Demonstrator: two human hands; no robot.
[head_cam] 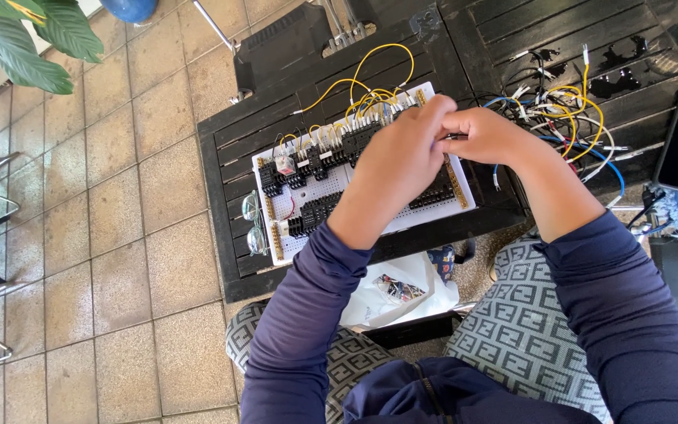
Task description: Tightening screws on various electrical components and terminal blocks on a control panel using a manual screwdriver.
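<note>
Hands meet over my white breadboard (370, 196) mid-bench: left hand (398, 157) curled, right hand (484, 135) pinching something small; what, I cannot tell.

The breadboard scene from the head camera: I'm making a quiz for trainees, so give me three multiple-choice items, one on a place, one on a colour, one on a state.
1. Where do the eyeglasses lie?
A. On the table by the end of the breadboard nearest the tiled floor
B. On the tiled floor
C. On the person's lap

2. What colour are the looping wires rising from the far edge of the breadboard?
A. Green
B. Yellow
C. Pink

3. How are the left hand and right hand placed?
A. Resting apart on the knees
B. One is raised off to the side
C. Brought together above the breadboard

Answers: 1 A, the glasses sit on the dark slatted table beside the board's end. 2 B, the arcs are plainly yellow. 3 C, the fingers meet over the board.
</note>
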